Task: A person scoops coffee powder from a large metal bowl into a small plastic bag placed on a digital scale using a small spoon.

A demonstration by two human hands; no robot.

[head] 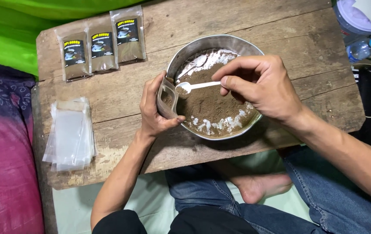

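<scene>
**Spoon at the pouch mouth over a bowl of brown powder**

At the far left lies a pink and purple cloth (3,147), with green fabric (8,39) above it. A low wooden table (120,86) fills the middle of the view. On its left end sits a stack of empty clear bags (69,134). Behind that, near the table's far edge, 3 filled packets (102,43) lie side by side, each with a dark label and brown powder inside.

The left hand (154,108) is curled around a small clear pouch (167,99), thumb on the near side and fingers on the far side, holding it open and upright, touching the left rim of the bowl. The pouch already has some brown powder in it.

Just right of the pouch, a white plastic spoon (196,86) reaches its bowl to the pouch mouth; whether it touches the pouch cannot be told. The right hand (259,84) pinches the spoon's handle between thumb and fingertips, the other fingers folded in, hovering above the bowl.

The round metal bowl (237,43) stands at the table's middle, filled with brown powder (211,106) and patches of white powder near its rim.

At the far right corner are a water bottle (363,48) with a blue cap and a pale lidded bucket (358,17). Below the table show the person's jeans (324,195) and a bare foot (263,186).
</scene>
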